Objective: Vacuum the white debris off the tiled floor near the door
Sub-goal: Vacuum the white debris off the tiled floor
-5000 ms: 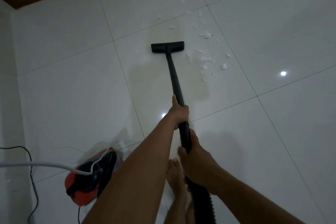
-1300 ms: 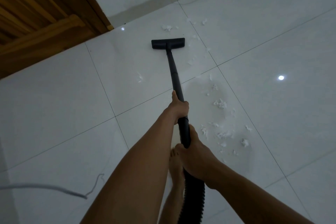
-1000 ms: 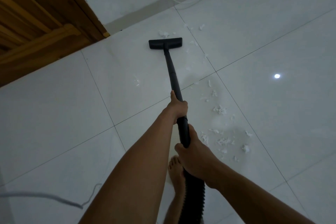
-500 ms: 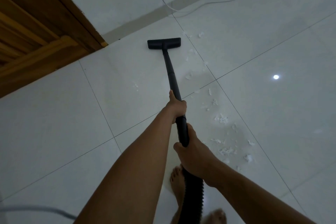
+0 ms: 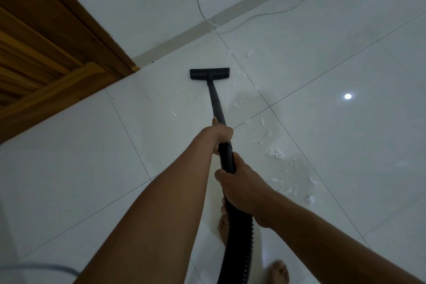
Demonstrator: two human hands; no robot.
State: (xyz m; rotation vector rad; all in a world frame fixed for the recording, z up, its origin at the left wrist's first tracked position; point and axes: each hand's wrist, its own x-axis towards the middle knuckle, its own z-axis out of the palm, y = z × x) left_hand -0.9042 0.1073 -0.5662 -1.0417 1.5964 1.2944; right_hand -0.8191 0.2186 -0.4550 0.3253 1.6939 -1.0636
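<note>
While both hands clasp vacuum wand point(image 5: 216, 104): left hand point(image 5: 221, 134) ahead, right hand point(image 5: 242, 188) behind near hose point(image 5: 237, 237). Nozzle point(image 5: 209, 74) flat on floor point(image 5: 92, 157), beyond hands. White debris point(image 5: 277, 153) scattered right of hands.

Home interior: glossy tiled floor point(image 5: 345, 145), wooden door point(image 5: 46, 53), bare feet point(image 5: 279, 271).

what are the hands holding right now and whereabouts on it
Both grip the vacuum wand: left hand on the tube's lower middle, right hand behind it, where the ribbed hose joins.
</note>
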